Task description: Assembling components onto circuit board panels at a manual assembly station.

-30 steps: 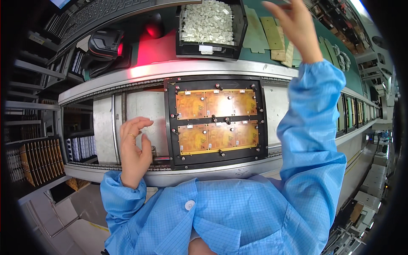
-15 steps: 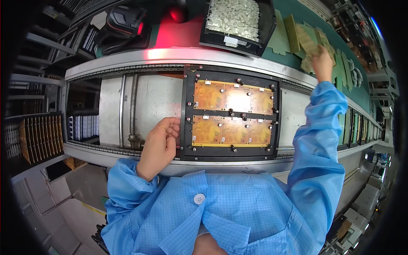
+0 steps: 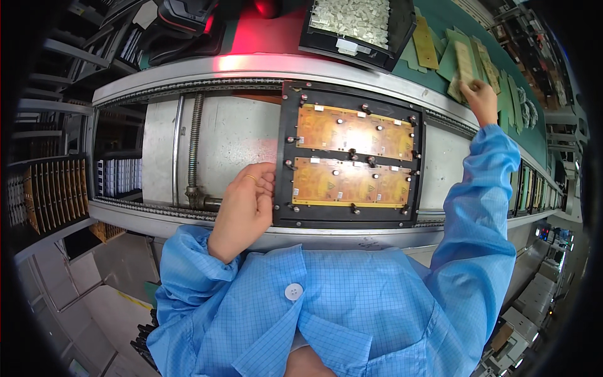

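Spanning the metal rails (image 3: 264, 65), the black frame (image 3: 323, 217) looked stiff and probably weighty, best taken by its bare side edges, with open room left and right, while its gold boards (image 3: 311, 182) seemed thin and fragile. The left hand (image 3: 242, 210) had its fingers curled at the frame's left edge — gripping or not, I could not tell. Beyond the far rail, the right hand (image 3: 480, 100) pinched the near end of a pale strip (image 3: 463, 60), likely light and stiff, with other strips (image 3: 425, 50) close by.

A scanner (image 3: 184, 17) sits left of a bin (image 3: 372, 60) of white pieces (image 3: 352, 19).
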Motion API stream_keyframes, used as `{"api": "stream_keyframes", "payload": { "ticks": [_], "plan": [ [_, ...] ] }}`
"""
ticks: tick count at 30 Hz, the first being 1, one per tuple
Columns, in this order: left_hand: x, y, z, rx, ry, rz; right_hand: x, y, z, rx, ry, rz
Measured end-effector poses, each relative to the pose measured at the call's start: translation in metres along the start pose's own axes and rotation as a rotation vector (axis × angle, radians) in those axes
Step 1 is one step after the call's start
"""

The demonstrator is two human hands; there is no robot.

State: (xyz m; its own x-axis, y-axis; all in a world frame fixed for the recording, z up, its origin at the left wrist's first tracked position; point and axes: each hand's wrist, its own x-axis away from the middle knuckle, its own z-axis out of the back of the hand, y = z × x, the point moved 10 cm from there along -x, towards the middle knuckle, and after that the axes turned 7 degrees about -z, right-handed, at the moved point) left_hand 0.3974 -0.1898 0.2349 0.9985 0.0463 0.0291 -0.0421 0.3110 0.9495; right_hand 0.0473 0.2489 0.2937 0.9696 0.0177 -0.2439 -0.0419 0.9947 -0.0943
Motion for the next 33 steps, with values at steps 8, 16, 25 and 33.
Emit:
{"api": "stream_keyframes", "payload": {
  "ticks": [8, 16, 25, 33],
  "plan": [
    [0.006, -0.016, -0.01, 0.149, -0.192, -0.042, 0.186, -0.129, 0.06, -0.716, -0.167, -0.198],
    [0.009, -0.023, -0.023, 0.252, -0.273, -0.013, 0.281, -0.253, 0.044, -0.26, -0.094, 0.018],
    [0.01, -0.023, -0.022, 0.35, -0.295, -0.005, 0.286, -0.268, 0.024, -0.182, -0.106, 0.063],
    [0.012, -0.034, -0.017, 0.301, -0.213, 0.005, 0.192, -0.202, 0.061, -0.116, 0.138, 0.11]
  ]
}}
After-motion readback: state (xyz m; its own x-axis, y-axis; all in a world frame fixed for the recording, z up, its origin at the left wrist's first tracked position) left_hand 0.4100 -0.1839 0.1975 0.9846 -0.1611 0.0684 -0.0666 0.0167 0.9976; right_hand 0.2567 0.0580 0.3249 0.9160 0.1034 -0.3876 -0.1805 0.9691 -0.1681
